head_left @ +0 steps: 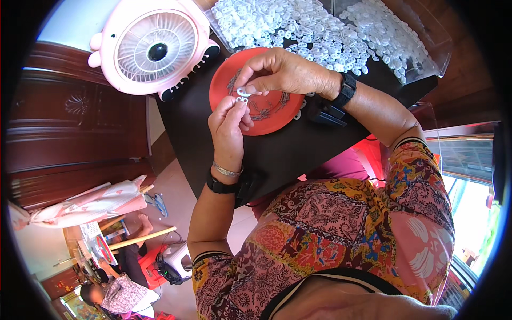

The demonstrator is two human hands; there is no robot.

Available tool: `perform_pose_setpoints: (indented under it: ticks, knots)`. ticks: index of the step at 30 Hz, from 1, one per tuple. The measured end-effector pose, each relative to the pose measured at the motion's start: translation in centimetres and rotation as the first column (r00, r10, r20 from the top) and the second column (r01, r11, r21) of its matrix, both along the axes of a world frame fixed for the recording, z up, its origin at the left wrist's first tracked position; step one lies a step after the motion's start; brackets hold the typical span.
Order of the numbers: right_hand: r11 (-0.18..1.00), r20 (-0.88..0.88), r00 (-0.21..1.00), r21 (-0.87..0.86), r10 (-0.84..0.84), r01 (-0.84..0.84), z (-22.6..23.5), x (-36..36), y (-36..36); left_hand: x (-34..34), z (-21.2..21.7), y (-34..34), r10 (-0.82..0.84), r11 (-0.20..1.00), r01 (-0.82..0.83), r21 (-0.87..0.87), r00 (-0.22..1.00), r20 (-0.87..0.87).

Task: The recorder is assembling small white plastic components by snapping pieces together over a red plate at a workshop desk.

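Note:
Over a round red plate (pixel 217 85), my two hands meet with fingertips almost touching. My left hand (pixel 227 128) pinches a small white plastic piece with holes (pixel 241 100) between thumb and fingers. From above, my right hand (pixel 290 72) grips another white plastic piece with a hole (pixel 243 92), close against the first one. Whether the two pieces are joined is too small to tell. Thin grey metal bits (pixel 261 113) lie in small heaps on the plate under my hands.
Heaps of white plastic pieces (pixel 298 26) spread from clear trays (pixel 442 58) across the far side of the black table (pixel 272 160). A pink animal-shaped fan (pixel 122 80) stands at the far left. Another person (pixel 125 293) sits at lower left, near a red stool (pixel 152 266).

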State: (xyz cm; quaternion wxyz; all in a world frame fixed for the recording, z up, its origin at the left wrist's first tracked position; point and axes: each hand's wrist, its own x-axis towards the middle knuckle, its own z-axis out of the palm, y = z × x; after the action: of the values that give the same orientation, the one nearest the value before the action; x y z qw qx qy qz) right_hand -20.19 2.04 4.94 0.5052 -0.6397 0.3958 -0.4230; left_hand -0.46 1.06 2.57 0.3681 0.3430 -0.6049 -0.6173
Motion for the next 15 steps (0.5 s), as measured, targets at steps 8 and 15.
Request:
perform_pose_setpoints:
  ticks: [8,15]
  knots:
    - [0.996,-0.073,0.997,-0.086,0.006,-0.012,-0.25,0.63,0.37,-0.06,-0.11,0.21,0.011,1.0,-0.011,-0.022,1.0,0.023]
    - [0.973,-0.089,0.996,-0.229,0.02,-0.04,-0.79,0.92,0.18,-0.17,-0.07,0.43,0.054,0.999,-0.054,0.002,0.998,-0.045]
